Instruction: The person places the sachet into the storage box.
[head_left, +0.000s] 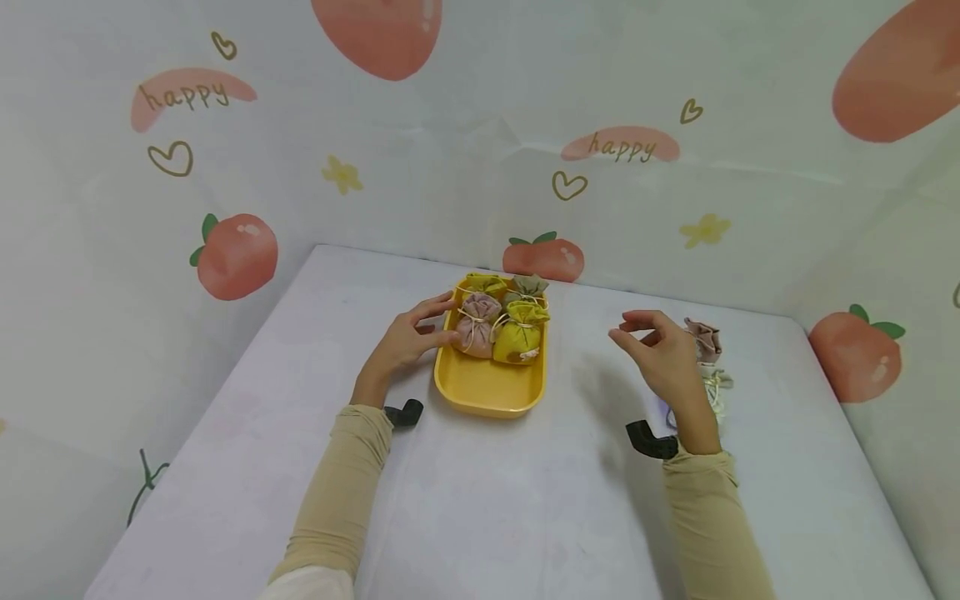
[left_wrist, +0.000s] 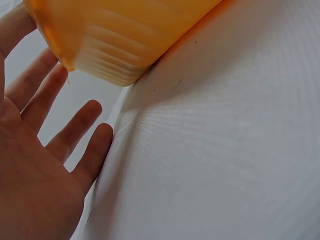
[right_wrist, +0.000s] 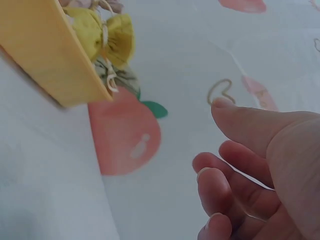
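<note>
A yellow plastic tray (head_left: 487, 400) stands on the table with several small drawstring pouches in its far part. Among them are a mauve pouch (head_left: 476, 333), a yellow pouch (head_left: 519, 337) with a small decoration, a grey-green pouch (head_left: 528, 288) and another yellow one (head_left: 483, 284) at the back. My left hand (head_left: 408, 337) touches the tray's left rim, fingers spread and mostly straight. To the right of the tray, my right hand (head_left: 663, 354) is held above the table, fingers loosely bent and nothing between thumb and fingertips.
Beyond my right wrist lie more pouches, a dusty-pink one (head_left: 703, 340) and a pale one (head_left: 716, 387), partly hidden by the hand and forearm. A white cloth printed with fruit hangs behind the table (head_left: 480, 500). Each wrist carries a black camera mount (head_left: 651, 440).
</note>
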